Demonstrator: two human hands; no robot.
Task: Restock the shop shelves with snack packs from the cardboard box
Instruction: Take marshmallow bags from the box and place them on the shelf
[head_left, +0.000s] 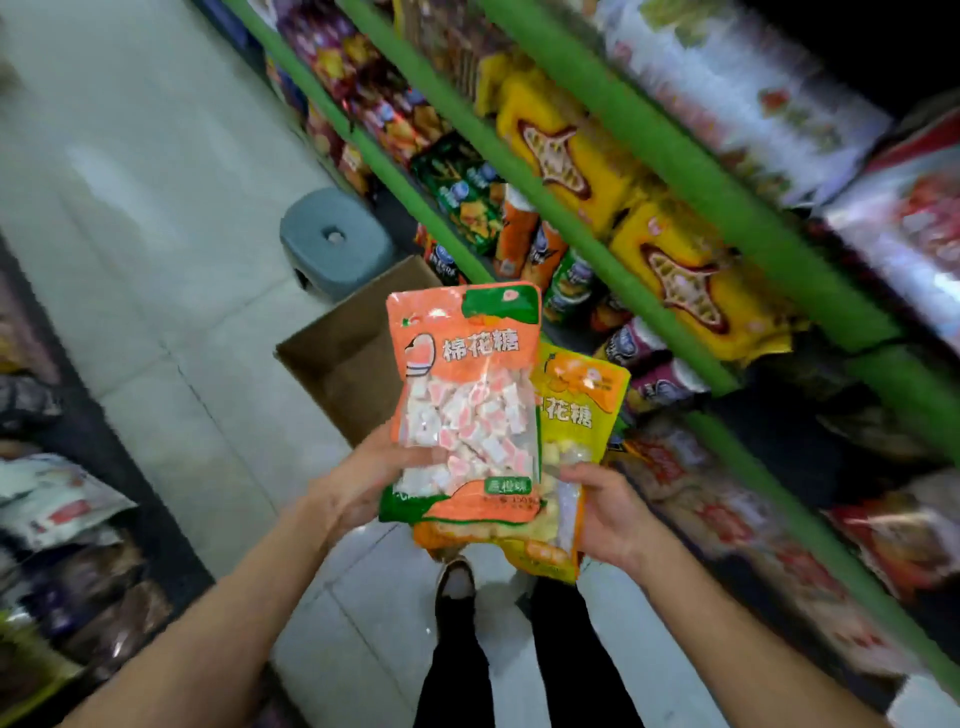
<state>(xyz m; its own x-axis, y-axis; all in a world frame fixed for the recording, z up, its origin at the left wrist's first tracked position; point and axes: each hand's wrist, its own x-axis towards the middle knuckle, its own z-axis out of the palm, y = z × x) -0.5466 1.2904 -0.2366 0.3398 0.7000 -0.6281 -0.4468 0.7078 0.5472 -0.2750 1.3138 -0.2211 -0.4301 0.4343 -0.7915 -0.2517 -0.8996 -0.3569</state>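
Observation:
An orange marshmallow pack (465, 400) with pink-and-white pieces stands upright in front of me; my left hand (363, 480) grips its lower left edge. Behind it and slightly right is a yellow marshmallow pack (576, 410), and my right hand (605, 512) holds its lower right side. The two packs overlap. An open cardboard box (345, 358) sits on the floor just beyond the packs, its inside mostly hidden by them. Green-edged shop shelves (597, 228) full of snack packs run along the right.
A grey plastic stool (335, 241) stands on the tiled floor beyond the box. Yellow star-print bags (691, 280) fill the middle shelf. More packed shelves line the left edge (57, 519). My legs and a shoe (456, 582) are below the packs.

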